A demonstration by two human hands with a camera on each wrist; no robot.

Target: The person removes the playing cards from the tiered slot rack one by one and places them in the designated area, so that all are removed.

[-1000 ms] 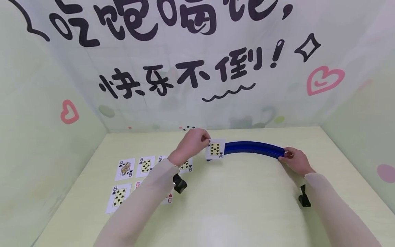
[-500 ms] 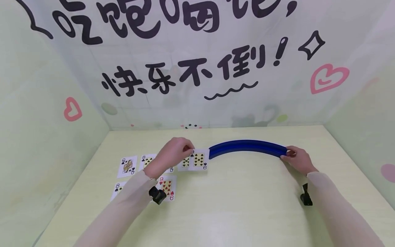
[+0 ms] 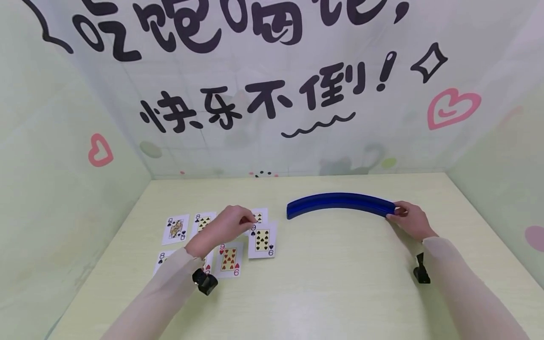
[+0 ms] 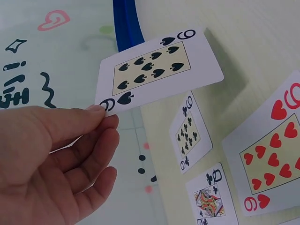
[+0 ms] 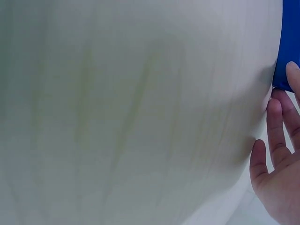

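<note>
My left hand pinches a nine of spades by one corner, between thumb and forefinger. In the left wrist view, the nine of spades is face up and tilted above the table, and the other fingers of the left hand curl loosely. A blue curved card holder lies towards the back of the table, with no cards in its groove. Its right end is between the thumb and fingers of my right hand. The right wrist view shows only a corner of the holder and part of that hand.
Two rows of playing cards lie face up at the left. They include a black queen, a nine of hearts, a nine of clubs and a queen of clubs. My left forearm covers some. Printed cloth walls enclose the table.
My left hand has carried the nine of spades from the holder's left end leftward and towards me, to beside the nine of hearts. The right hand keeps its grip on the holder.
</note>
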